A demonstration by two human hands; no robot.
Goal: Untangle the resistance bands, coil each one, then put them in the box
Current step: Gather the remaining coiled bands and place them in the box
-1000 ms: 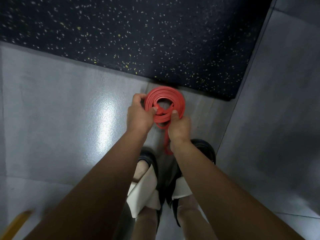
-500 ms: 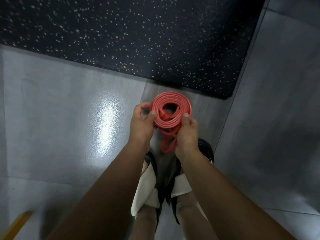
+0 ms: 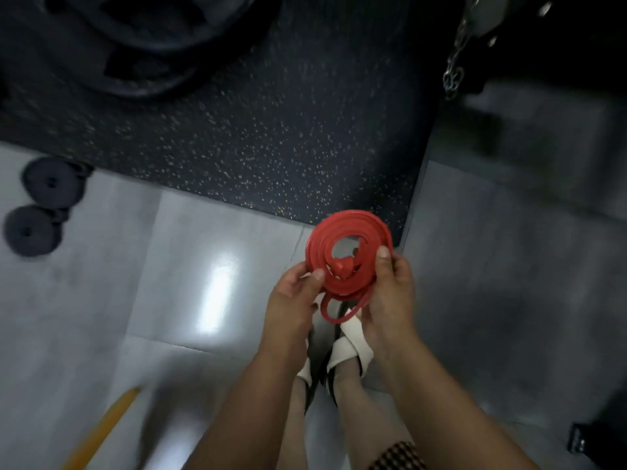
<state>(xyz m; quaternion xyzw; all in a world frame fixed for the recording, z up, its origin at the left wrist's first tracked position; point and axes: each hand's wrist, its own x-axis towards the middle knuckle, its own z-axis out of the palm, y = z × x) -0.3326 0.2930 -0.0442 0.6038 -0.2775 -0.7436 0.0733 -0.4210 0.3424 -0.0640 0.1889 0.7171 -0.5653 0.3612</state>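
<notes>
A red resistance band (image 3: 353, 228) is wound into a flat coil, held up in front of me above my feet. My left hand (image 3: 291, 300) pinches the coil's left edge with thumb on top. My right hand (image 3: 390, 293) grips its right edge, thumb pressed on the coil. A short loose loop of the band (image 3: 330, 310) hangs below the coil between my hands. No box is in view.
A dark speckled rubber mat (image 3: 271, 130) covers the floor ahead, with large weight plates (image 3: 135, 45) at its far left. Two small black discs (image 3: 37, 205) lie on the grey tiles at left. A yellow strip (image 3: 101, 432) lies lower left. A chain (image 3: 454, 69) hangs upper right.
The loose tail has shortened as more band went onto the coil. My view has tilted up and shifted, bringing weight plates and a chain into sight.
</notes>
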